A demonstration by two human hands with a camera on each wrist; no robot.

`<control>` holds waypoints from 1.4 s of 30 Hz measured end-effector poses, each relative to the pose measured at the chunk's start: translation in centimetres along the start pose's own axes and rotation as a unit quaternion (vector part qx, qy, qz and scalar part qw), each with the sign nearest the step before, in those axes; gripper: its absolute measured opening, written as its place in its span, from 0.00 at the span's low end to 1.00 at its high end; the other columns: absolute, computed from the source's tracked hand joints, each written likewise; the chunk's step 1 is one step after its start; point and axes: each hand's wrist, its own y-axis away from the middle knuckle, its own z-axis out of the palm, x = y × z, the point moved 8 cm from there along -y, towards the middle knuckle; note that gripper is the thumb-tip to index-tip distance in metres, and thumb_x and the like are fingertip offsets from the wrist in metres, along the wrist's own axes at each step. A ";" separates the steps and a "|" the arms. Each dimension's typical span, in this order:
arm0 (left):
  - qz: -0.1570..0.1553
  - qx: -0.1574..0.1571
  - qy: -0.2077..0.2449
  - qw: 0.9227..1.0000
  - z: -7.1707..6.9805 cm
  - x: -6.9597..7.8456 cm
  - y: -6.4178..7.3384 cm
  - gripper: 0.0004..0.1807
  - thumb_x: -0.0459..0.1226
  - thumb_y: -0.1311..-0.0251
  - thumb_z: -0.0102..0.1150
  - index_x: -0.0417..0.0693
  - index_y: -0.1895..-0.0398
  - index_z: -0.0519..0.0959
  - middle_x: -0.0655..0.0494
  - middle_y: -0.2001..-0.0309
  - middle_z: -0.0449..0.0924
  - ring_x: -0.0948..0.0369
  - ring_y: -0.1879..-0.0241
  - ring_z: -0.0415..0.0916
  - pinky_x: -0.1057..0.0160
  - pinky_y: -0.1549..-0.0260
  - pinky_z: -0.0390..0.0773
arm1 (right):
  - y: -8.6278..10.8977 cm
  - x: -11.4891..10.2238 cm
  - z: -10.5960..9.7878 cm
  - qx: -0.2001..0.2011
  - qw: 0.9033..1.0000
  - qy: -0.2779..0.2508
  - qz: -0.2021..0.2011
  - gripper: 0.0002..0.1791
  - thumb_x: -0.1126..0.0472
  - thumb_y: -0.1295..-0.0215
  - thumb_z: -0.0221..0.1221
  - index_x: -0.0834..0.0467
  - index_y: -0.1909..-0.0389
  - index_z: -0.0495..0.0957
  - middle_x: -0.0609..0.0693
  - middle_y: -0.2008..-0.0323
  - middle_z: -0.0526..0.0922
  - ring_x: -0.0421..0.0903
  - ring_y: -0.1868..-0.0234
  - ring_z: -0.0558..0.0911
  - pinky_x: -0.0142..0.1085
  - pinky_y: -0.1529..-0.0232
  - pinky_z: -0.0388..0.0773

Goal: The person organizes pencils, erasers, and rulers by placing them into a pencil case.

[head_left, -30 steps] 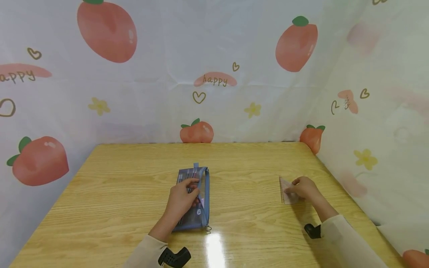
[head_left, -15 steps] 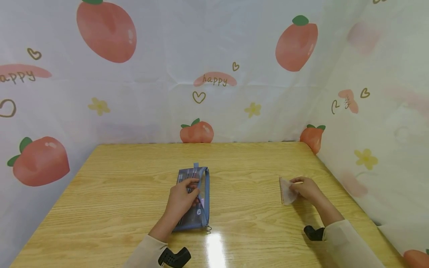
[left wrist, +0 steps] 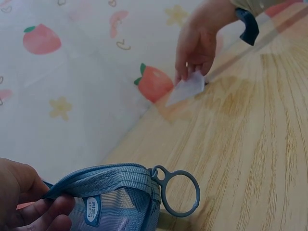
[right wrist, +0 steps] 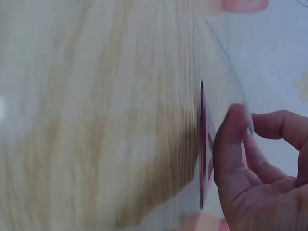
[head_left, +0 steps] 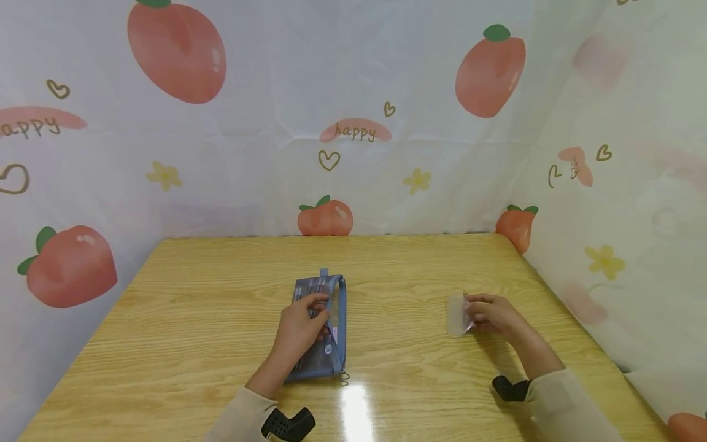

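A blue mesh pencil case [head_left: 317,361] lies on the table with its zip side parted and several pens inside. My left hand [head_left: 299,324] holds the near flap of the opening; the left wrist view shows thumb and fingers pinching the zip edge [left wrist: 106,174]. At the right, my right hand [head_left: 493,316] pinches a thin clear plastic protractor [head_left: 455,317] between thumb and fingers. The right wrist view shows its curved clear edge [right wrist: 231,67], with a dark reddish straight edge [right wrist: 202,144] beside it, close over the tabletop.
The wooden table [head_left: 397,270] meets a fruit-printed cloth [head_left: 254,172] at the back and right. A grey ring [left wrist: 182,193] hangs at the case's zip end. Black wrist mounts sit by both sleeves.
My right hand has shifted slightly left and turned the protractor, so a pale flat face now shows left of the fingers. The left hand and pencil case have stayed in place.
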 end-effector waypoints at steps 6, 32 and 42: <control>0.001 0.000 0.000 1.000 0.0 0.1 0.0 0.17 0.30 0.50 0.55 0.46 0.54 0.78 0.53 0.67 0.77 0.63 0.86 0.75 0.65 0.88 0.76 | 0.0 -0.2 1.5 -0.042 0.998 -0.049 0.004 0.28 0.67 0.38 0.52 0.74 0.39 0.56 0.52 0.66 0.75 0.42 0.69 0.78 0.36 0.64 0.79; 0.002 -0.001 -0.001 1.000 0.0 0.1 0.1 0.17 0.31 0.50 0.55 0.46 0.53 0.77 0.53 0.67 0.77 0.63 0.86 0.75 0.64 0.87 0.77 | -0.6 0.0 7.1 -0.135 0.978 -0.157 -0.016 0.25 0.71 0.37 0.49 0.73 0.40 0.57 0.56 0.62 0.76 0.46 0.64 0.80 0.37 0.63 0.79; 0.004 -0.002 0.002 1.000 0.0 0.1 0.1 0.18 0.30 0.50 0.55 0.45 0.53 0.77 0.53 0.66 0.77 0.63 0.85 0.75 0.63 0.87 0.77 | -0.9 -1.1 10.3 -0.174 0.970 -0.166 -0.022 0.26 0.70 0.36 0.47 0.73 0.38 0.55 0.56 0.60 0.75 0.45 0.61 0.78 0.38 0.58 0.77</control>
